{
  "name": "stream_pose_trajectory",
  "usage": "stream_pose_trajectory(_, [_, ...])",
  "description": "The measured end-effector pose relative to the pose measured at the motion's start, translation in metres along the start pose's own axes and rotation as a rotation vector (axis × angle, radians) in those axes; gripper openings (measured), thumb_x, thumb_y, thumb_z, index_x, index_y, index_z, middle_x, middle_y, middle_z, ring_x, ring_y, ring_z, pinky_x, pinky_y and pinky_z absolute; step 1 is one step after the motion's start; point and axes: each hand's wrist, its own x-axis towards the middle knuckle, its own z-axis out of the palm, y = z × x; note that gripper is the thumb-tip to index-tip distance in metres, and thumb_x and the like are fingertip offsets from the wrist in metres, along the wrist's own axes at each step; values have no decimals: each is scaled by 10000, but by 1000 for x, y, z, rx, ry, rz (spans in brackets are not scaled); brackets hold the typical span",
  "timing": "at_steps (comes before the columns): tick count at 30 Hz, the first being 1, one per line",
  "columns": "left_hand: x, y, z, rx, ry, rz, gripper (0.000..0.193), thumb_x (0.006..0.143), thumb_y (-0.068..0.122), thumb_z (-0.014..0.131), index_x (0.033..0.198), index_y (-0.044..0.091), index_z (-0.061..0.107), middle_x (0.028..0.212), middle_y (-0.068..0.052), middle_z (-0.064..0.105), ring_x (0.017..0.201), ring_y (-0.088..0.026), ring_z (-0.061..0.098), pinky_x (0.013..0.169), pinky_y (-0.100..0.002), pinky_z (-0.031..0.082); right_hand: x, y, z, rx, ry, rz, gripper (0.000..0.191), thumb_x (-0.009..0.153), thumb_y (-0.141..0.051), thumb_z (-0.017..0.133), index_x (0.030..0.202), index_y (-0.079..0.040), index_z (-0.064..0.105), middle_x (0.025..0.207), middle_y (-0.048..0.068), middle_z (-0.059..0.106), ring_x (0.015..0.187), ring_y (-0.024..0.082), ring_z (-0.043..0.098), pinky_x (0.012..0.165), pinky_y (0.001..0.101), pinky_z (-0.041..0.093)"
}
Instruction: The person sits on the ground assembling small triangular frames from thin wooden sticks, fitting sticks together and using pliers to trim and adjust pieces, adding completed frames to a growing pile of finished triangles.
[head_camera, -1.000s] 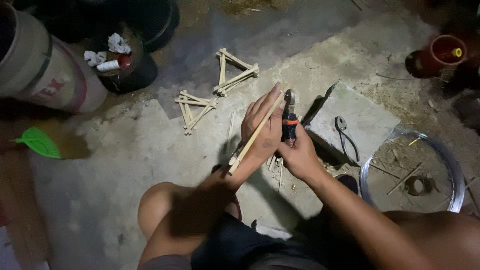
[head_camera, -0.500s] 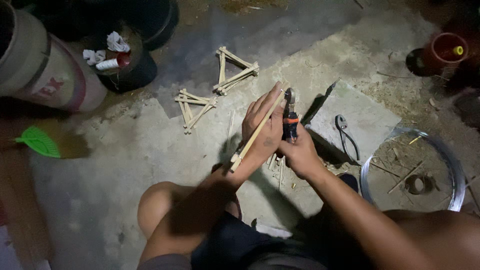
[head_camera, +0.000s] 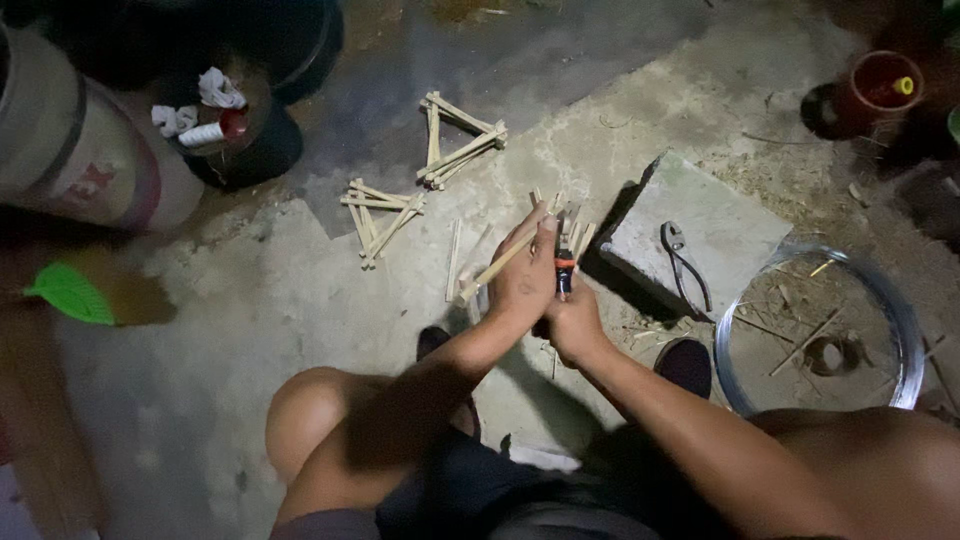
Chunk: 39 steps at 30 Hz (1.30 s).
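Bamboo strip (head_camera: 497, 265) lies in the left hand (head_camera: 524, 277), fingers closed around it, its long axis slanting from lower left up toward the fingertips at upper right. Right hand (head_camera: 572, 322) sits just beside and touching, fingers wrapped on a small dark-handled tool (head_camera: 565, 272) with an orange band, upright against the strip's upper end. The right hand is nearer the tool's working tip. Pliers (head_camera: 684, 263) rest on a concrete block (head_camera: 725, 218); two bamboo triangles (head_camera: 458, 140) lie on the floor beyond. Compared with half a second ago, both hands sit lower and the strip tilts flatter.
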Motion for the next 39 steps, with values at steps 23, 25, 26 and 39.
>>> stream_pose_trajectory(23, [21, -6, -11, -182, 5, -377, 629, 1049, 540, 561, 1097, -52, 764, 893, -145, 738, 786, -195, 649, 734, -356, 511, 11, -43, -25, -37, -44, 45, 284, 837, -77, 637, 1106, -127, 558, 732, 21, 594, 572, 140, 589, 489, 303, 508])
stream_pose_trajectory(25, [26, -5, -17, -208, -55, -585, 741, 1098, 579, 575, 1020, -130, 774, 749, -163, 645, 608, -188, 530, 571, -357, 444, 3, -61, -36, -420, 44, -106, 280, 903, -121, 721, 1140, -65, 584, 760, 29, 532, 608, 123, 519, 508, 275, 428])
stream_pose_trajectory(26, [27, -4, -19, -330, -66, -603, 641, 1062, 554, 575, 1053, -56, 773, 738, -117, 645, 575, -161, 521, 532, -337, 421, 0, -70, -40, -442, 42, -104, 300, 912, -143, 718, 1173, -71, 590, 756, 36, 531, 601, 123, 500, 501, 277, 406])
stream_pose_trajectory(39, [4, 34, -21, -433, -48, -402, 507, 981, 546, 575, 1266, 166, 752, 777, 36, 652, 575, -88, 484, 523, -292, 447, -30, -116, -57, -63, -67, -47, 330, 889, -69, 623, 1208, -22, 558, 866, 146, 689, 659, 202, 618, 515, 318, 449])
